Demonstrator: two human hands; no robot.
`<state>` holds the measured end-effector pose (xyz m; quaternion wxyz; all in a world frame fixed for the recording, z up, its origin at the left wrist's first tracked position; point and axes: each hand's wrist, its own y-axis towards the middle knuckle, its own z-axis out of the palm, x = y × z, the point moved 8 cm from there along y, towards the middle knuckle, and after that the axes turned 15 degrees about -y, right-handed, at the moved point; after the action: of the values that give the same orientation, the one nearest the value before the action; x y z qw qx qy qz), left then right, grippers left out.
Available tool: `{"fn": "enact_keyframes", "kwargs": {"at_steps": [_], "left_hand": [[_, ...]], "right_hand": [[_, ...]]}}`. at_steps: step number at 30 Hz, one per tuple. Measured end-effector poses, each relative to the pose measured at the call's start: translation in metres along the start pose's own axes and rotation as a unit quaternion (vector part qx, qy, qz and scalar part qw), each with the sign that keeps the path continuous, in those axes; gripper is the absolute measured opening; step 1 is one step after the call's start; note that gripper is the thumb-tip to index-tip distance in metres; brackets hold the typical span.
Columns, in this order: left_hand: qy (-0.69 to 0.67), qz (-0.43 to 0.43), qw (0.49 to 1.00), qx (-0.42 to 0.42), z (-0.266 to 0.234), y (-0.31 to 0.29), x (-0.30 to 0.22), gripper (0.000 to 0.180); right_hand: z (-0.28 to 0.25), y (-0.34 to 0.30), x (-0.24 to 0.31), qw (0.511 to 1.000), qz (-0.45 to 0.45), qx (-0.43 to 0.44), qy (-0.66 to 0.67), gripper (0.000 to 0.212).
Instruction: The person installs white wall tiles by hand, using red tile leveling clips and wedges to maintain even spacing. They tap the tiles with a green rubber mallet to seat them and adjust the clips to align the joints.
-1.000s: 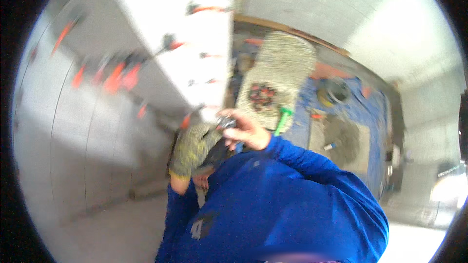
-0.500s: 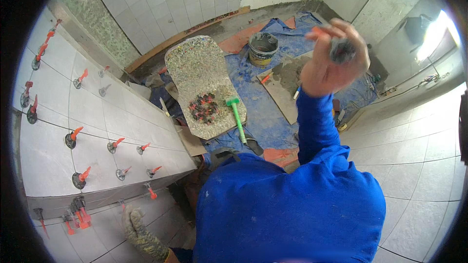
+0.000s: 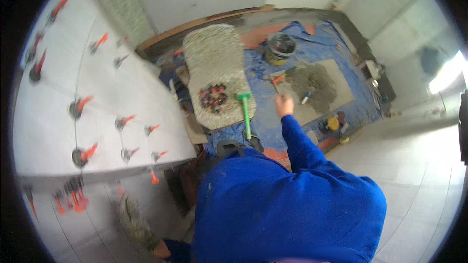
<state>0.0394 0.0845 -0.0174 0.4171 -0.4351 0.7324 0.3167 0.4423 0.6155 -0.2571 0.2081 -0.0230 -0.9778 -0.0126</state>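
My right hand is bare and stretched out low over the blue tarp, its fingers curled; whether it holds anything is too small to see. It hangs between a green-handled mallet and a board of grey mortar. My left hand, in a speckled work glove, hangs blurred at the lower left beside the white tiled wall, with nothing visible in it. A speckled stone slab carries a pile of red and black levelling clips.
Red wedge clips stick out of the tile joints on the wall at left. A bucket stands at the tarp's far side and a small yellow object near its right edge. Pale floor tiles spread to the right.
My right arm has dropped from raised high to reaching low toward the mortar board. The view has swung, and my gloved left hand stays low at the left.
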Motion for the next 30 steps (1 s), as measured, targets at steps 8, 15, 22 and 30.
{"fn": "enact_keyframes", "kwargs": {"at_steps": [8,15,22,30], "left_hand": [[0.226,0.256,0.936,0.084,0.051,0.011,-0.005,0.023],[0.311,-0.041,0.944,0.105,0.082,0.044,0.024,0.044],[0.369,-0.078,0.910,0.170,0.101,0.053,0.050,0.043],[0.389,0.032,0.881,0.268,0.103,0.055,0.039,0.032]], "right_hand": [[0.035,-0.284,0.277,0.629,-0.552,0.529,0.142,0.038],[0.077,-0.398,0.353,0.547,-0.274,0.767,0.191,0.032],[0.099,-0.423,0.349,0.491,-0.120,0.752,0.423,0.017],[0.110,-0.421,0.337,0.538,-0.068,0.724,0.427,0.016]]}}
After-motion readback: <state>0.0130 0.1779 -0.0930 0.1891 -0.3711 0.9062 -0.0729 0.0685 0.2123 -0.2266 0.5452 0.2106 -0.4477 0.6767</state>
